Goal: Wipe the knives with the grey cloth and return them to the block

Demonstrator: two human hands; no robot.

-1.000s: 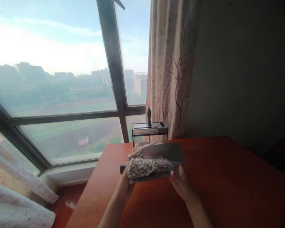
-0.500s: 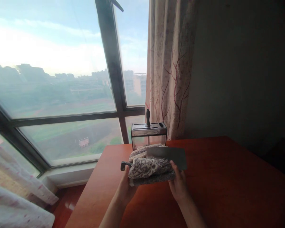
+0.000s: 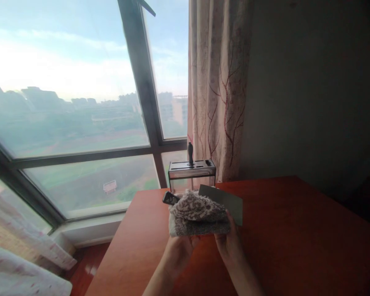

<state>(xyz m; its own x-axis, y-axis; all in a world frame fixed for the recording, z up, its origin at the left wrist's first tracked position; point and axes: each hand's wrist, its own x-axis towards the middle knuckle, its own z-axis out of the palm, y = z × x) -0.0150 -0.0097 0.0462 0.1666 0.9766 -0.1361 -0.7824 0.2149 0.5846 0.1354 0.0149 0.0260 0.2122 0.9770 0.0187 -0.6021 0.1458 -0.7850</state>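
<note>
Daylight from a tall window falls across a reddish-brown table, with a dim wall to the right. Over the near part of the table, a shaggy grey-and-white cloth is bunched around a broad-bladed cleaver. Half a second ago the blade lay nearly level; now it slopes down to the right, and its dark handle sits higher, pointing up and left out of the folds. Meanwhile the left hand has moved from the cloth's left end to beneath its lower edge; its fingers are mostly hidden, so I cannot tell how tightly it is closed. By contrast, the right hand keeps to the right end, holding the cloth with one digit raised along its side.

Pale marks show on the cleaver's handle, too small to read.

Just behind the bundle stands a metal-topped knife rack, another dark handle upright in it; cloth and blade block its lower part. Farther back hangs a curtain with reddish branch patterns, and a whitish drape fills the lower left corner.
</note>
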